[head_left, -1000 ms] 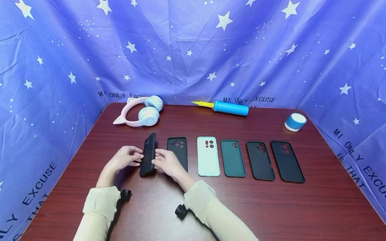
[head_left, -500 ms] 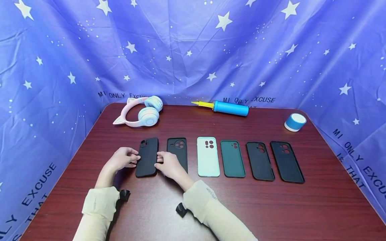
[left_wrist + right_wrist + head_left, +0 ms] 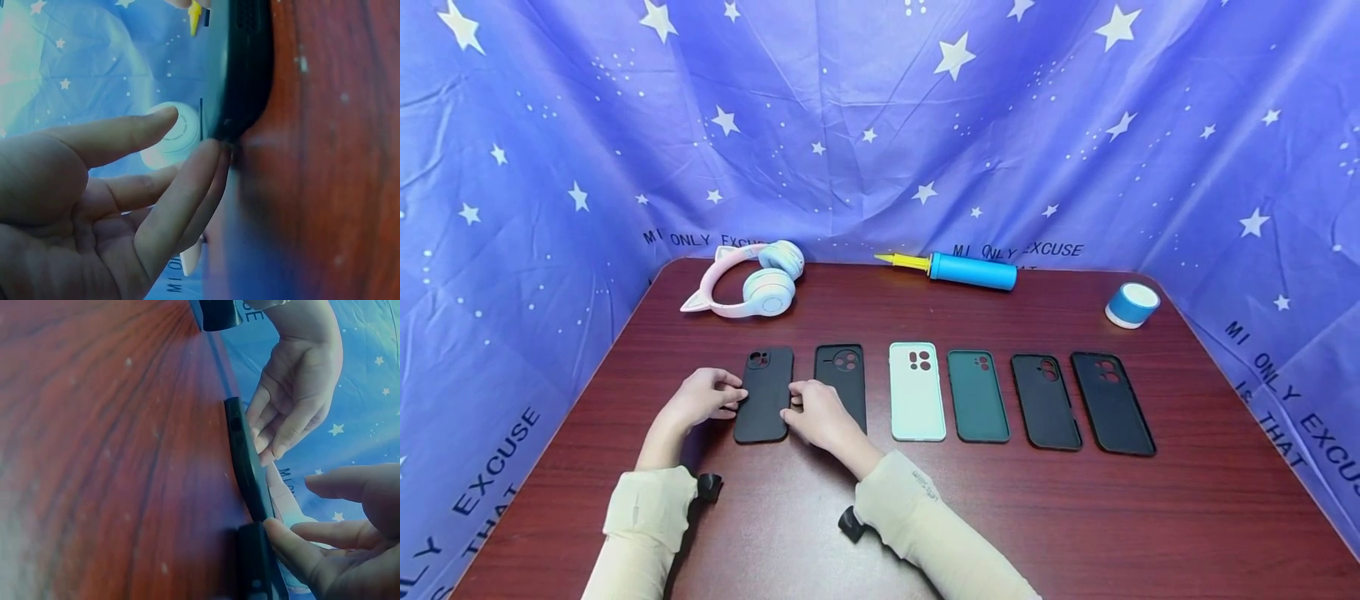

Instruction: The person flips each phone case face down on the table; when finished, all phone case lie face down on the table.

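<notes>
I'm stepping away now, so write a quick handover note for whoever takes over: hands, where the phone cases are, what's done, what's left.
Left hand: fingertips touch the left edge of the leftmost black case, no grip round it.
Right hand: fingertips touch that case's right edge, also no grip.
Cases: the black case lies flat, back up, first in a row of six on the table; next to it are a second black case, then the white case.
Done: the case lies flat in line.
Left: probably just lifting both hands away.
</notes>
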Tool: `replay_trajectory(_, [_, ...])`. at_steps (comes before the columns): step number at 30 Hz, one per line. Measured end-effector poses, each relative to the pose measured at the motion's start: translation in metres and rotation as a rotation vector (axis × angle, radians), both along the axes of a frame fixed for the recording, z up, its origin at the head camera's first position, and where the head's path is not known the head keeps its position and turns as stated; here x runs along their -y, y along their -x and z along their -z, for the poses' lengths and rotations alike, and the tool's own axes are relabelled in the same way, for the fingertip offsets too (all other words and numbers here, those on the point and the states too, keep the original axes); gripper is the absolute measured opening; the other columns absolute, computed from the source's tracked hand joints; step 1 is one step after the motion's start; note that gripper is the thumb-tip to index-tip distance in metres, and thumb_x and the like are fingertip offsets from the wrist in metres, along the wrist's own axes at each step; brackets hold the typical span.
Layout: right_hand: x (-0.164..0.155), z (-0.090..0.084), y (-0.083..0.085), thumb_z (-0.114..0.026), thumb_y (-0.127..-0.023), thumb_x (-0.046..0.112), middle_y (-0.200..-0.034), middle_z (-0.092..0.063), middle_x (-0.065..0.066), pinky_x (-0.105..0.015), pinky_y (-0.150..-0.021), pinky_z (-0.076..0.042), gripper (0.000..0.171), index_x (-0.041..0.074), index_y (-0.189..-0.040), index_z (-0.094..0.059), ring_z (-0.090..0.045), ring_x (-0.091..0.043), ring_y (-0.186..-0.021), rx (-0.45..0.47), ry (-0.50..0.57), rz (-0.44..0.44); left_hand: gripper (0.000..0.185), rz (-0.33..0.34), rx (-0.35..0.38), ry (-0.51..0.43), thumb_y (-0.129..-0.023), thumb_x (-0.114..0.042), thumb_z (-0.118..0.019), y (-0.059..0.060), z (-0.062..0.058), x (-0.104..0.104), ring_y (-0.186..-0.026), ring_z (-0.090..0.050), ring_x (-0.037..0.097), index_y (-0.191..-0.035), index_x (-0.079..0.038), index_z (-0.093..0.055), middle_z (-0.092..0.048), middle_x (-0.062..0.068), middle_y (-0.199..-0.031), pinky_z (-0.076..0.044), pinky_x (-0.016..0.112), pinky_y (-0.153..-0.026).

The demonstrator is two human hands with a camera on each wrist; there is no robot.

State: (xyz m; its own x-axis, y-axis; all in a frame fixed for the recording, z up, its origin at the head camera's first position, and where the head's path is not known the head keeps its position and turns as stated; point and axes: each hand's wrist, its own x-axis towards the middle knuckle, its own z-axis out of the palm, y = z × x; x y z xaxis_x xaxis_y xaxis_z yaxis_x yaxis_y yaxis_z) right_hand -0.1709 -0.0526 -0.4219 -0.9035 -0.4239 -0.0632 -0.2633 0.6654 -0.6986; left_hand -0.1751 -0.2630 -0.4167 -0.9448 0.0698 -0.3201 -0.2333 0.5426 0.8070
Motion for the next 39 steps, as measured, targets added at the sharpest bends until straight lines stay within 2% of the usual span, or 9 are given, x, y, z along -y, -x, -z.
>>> replay_trajectory(4, [-0.007,-0.003,0.001,-0.065,-0.091,0.017,-0.119,-0.068,-0.009,-0.026,-0.094,-0.054,0.042,0.003,-0.130,-0.060,-0.065,-0.018,-0.111,0.010,0.057,0.026,0.035,-0.022,-0.060,0.047,-0.092,-0.003,-0.059,-0.001,-0.005,-0.004,-0.074,-0.068,0.014,-0.116,0.021,-0.051,-0.067,0.024,-0.092,-0.062,0.035,-0.070])
replay_trajectory(8, [-0.020,-0.007,0.005,-0.064,-0.092,0.017,-0.122,-0.067,-0.008,-0.031,-0.096,-0.053,0.042,0.005,-0.132,-0.058,-0.065,-0.019,-0.112,0.008,0.118,0.068,0.034,-0.036,-0.151,0.096,-0.092,-0.004,-0.059,-0.002,-0.011,-0.014,-0.077,-0.069,0.019,-0.117,0.019,-0.053,-0.067,0.027,-0.092,-0.062,0.032,-0.067])
replay_trajectory(14, [-0.043,-0.008,0.009,-0.064,-0.091,0.011,-0.125,-0.065,-0.014,-0.031,-0.090,-0.057,0.041,0.001,-0.130,-0.058,-0.068,-0.025,-0.109,-0.006,0.231,0.138,0.033,-0.006,-0.219,0.074,-0.092,-0.003,-0.060,0.001,-0.012,-0.038,-0.081,-0.070,0.024,-0.118,0.017,-0.056,-0.069,0.028,-0.096,-0.062,0.030,-0.068])
replay_trajectory(19, [-0.060,-0.003,0.013,-0.065,-0.090,0.008,-0.127,-0.062,-0.017,-0.031,-0.090,-0.057,0.040,-0.003,-0.129,-0.058,-0.062,-0.028,-0.117,-0.039,0.246,0.194,0.032,0.032,-0.212,0.058,-0.092,-0.005,-0.060,0.005,-0.008,-0.058,-0.082,-0.070,0.022,-0.117,0.015,-0.058,-0.069,0.025,-0.097,-0.062,0.030,-0.070])
replay_trajectory(23, [-0.069,0.000,0.014,-0.064,-0.091,0.008,-0.127,-0.060,-0.018,-0.033,-0.092,-0.056,0.042,-0.003,-0.131,-0.056,-0.061,-0.030,-0.119,-0.019,0.247,0.229,0.033,0.071,-0.196,0.056,-0.092,-0.004,-0.059,0.007,-0.005,-0.070,-0.085,-0.070,0.023,-0.119,0.015,-0.058,-0.068,0.024,-0.099,-0.062,0.031,-0.072])
replay_trajectory(27, [-0.074,0.001,0.014,-0.064,-0.090,0.008,-0.129,-0.059,-0.019,-0.033,-0.093,-0.056,0.044,-0.003,-0.132,-0.055,-0.061,-0.031,-0.118,0.002,0.236,0.246,0.034,0.110,-0.175,0.100,-0.093,-0.008,-0.060,0.010,-0.003,-0.080,-0.086,-0.070,0.022,-0.120,0.012,-0.057,-0.068,0.021,-0.102,-0.061,0.031,-0.073])
replay_trajectory(32, [-0.076,0.001,0.014,-0.065,-0.090,0.010,-0.131,-0.058,-0.020,-0.033,-0.094,-0.055,0.047,-0.003,-0.134,-0.053,-0.059,-0.031,-0.121,0.027,0.175,0.229,0.037,0.125,-0.141,0.137,-0.093,-0.011,-0.061,0.014,-0.002,-0.088,-0.080,-0.069,0.018,-0.121,0.012,-0.057,-0.068,0.018,-0.100,-0.060,0.029,-0.071])
replay_trajectory(39, [-0.076,0.004,0.014,-0.065,-0.090,0.013,-0.130,-0.059,-0.019,-0.040,-0.100,-0.052,0.049,-0.002,-0.134,-0.053,-0.057,-0.031,-0.123,0.015,0.118,0.215,0.040,0.108,-0.088,0.094,-0.093,-0.009,-0.061,0.020,0.003,-0.092,-0.072,-0.067,0.011,-0.125,0.013,-0.054,-0.067,0.017,-0.098,-0.059,0.026,-0.069])
